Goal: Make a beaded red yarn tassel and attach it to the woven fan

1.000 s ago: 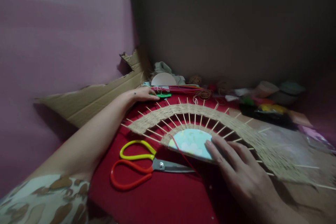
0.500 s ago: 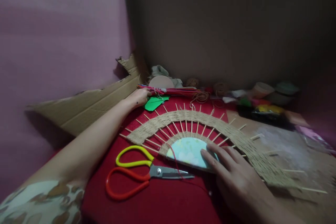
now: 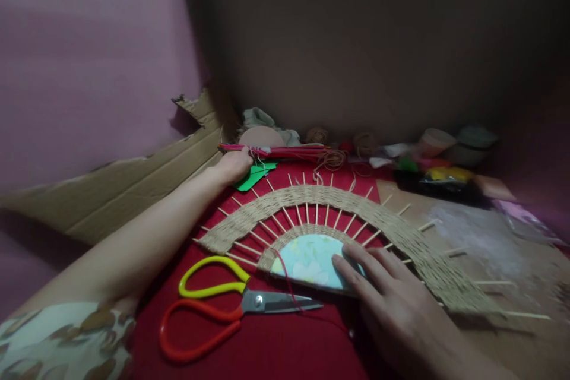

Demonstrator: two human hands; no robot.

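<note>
A half-round, straw-coloured woven fan (image 3: 312,195) on thin pale sticks lies toward six o'clock. At its four o'clock the right hand (image 3: 396,303) rests loosely spread on its pale-blue flowered half-disc (image 3: 303,258); at ten, the left hand (image 3: 234,167) touches a long pink bundle (image 3: 289,152), grasp unclear. Probably light, its stick tips fragile: best held by the half-disc. No legible writing.

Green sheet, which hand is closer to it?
Left. The left hand is at the left edge of the green sheet; the right hand rests farther away, on the floral half-circle.
</note>
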